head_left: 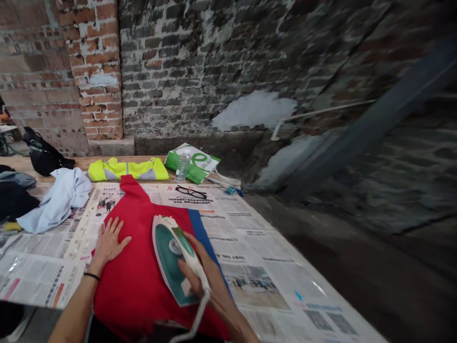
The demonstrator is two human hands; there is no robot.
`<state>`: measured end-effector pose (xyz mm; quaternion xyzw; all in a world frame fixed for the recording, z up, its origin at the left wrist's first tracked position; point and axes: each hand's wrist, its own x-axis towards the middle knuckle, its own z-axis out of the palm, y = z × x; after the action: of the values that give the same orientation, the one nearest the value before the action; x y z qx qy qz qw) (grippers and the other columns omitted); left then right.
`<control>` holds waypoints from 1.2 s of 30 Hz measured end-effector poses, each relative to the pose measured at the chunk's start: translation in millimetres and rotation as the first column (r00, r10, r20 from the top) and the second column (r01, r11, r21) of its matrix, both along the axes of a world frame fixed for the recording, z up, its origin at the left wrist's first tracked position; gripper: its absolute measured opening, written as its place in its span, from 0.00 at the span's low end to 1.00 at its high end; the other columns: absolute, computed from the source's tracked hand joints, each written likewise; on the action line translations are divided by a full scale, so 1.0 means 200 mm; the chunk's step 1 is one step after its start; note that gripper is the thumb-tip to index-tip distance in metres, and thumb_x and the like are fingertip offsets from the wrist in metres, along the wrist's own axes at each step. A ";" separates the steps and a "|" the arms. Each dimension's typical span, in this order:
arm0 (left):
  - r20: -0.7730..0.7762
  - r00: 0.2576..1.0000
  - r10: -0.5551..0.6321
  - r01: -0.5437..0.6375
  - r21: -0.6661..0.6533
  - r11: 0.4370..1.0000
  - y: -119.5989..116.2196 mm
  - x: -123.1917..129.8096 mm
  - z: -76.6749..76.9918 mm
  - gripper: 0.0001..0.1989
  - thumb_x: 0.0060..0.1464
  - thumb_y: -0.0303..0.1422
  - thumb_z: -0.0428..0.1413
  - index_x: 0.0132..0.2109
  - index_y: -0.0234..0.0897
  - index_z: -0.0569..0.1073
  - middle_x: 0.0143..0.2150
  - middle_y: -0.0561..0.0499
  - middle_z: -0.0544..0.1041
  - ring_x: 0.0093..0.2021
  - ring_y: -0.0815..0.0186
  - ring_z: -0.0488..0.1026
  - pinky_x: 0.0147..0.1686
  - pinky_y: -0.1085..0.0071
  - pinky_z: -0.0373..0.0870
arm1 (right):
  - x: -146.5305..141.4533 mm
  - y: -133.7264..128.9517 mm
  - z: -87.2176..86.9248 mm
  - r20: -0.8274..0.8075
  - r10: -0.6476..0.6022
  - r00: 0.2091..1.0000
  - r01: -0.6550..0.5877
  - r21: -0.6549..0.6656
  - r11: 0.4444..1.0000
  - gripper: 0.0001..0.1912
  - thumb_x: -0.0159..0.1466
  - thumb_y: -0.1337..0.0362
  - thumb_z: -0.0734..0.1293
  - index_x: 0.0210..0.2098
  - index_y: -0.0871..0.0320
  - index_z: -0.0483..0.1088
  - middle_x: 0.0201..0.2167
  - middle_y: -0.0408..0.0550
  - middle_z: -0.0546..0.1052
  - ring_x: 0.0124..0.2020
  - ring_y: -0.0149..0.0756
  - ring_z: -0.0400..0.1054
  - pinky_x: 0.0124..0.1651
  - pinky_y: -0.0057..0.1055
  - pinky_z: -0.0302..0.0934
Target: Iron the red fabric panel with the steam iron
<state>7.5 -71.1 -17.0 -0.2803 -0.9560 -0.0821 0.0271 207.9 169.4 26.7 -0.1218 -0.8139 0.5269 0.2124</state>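
A red garment (132,267) with a blue strip along its right side lies spread over the newspaper-covered table. My left hand (110,240) rests flat on its left part, fingers spread. In my right hand (200,267) is the handle of a green and white clothes iron (167,252). The iron sits on the right half of the red cloth, its tip pointing away from me, its soleplate hidden beneath it. A white cord (200,312) trails from the iron's rear toward me.
Newspaper (250,247) covers the table. Black-framed glasses (191,192), a clear bottle (182,167), a green and white bag (203,164) and a folded yellow vest (128,170) lie at the back. Left are a pale blue cloth (59,200) and a black bag (43,155). A brick wall (171,81) stands behind.
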 end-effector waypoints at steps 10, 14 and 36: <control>0.071 0.996 0.048 -0.056 0.114 0.992 0.01 -0.01 -0.01 0.33 0.71 0.47 0.38 0.74 0.34 0.55 0.75 0.44 0.56 0.77 0.54 0.47 0.74 0.47 0.41 | 0.03 -0.01 0.06 0.001 0.330 0.944 -0.330 0.058 0.942 0.33 0.62 0.59 0.67 0.66 0.57 0.64 0.37 0.48 0.79 0.30 0.36 0.70 0.33 0.29 0.65; 0.073 0.995 0.065 -0.074 0.121 0.990 0.00 -0.02 0.00 0.31 0.72 0.43 0.36 0.75 0.32 0.52 0.76 0.42 0.55 0.76 0.55 0.48 0.73 0.47 0.43 | -0.23 -0.17 0.07 -0.009 0.292 0.956 -0.291 0.041 0.956 0.36 0.59 0.63 0.67 0.67 0.57 0.62 0.28 0.41 0.75 0.23 0.32 0.63 0.29 0.27 0.59; 0.020 0.999 0.048 -0.049 0.050 0.998 0.01 -0.03 0.04 0.28 0.71 0.41 0.41 0.71 0.34 0.61 0.75 0.44 0.57 0.76 0.54 0.49 0.73 0.47 0.45 | 0.04 0.06 0.06 0.085 -0.119 0.989 0.112 0.085 0.990 0.35 0.61 0.56 0.65 0.66 0.58 0.64 0.27 0.44 0.77 0.21 0.36 0.67 0.25 0.29 0.62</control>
<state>1.8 -69.3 -10.0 -0.2554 -0.9604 -0.1082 0.0272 216.2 181.5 39.7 -0.1839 -0.8345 0.4748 0.2105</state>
